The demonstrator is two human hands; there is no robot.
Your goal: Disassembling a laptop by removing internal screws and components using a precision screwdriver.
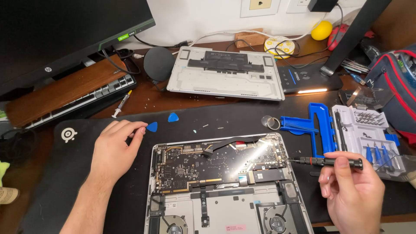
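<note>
I log a dark monitor (65, 30) over the desk's far left corner, with a keyboard (86, 97) under a wooden riser below it. A black desk mat (78, 182) covers the near half of the desk. On it, toward the near edge, lies the opened laptop (225, 186), its black circuit board and two fans exposed. Its removed silver bottom cover (225, 76) rests beyond the mat's far edge, beside a round black disc (158, 63). A white and blue screwdriver bit case (359, 130) sits at the mat's right edge, a red-trimmed bag (396, 82) just past it.

My left hand (115, 151) lies flat on the mat left of the laptop, fingers loosely curled, gripping nothing, its fingertips touching a blue pick (152, 126); a second blue pick (173, 117) lies near. My right hand (351, 190) pinches a slim black screwdriver (329, 162), whose tip meets the board's right edge. A small syringe (121, 104) lies by the keyboard.
</note>
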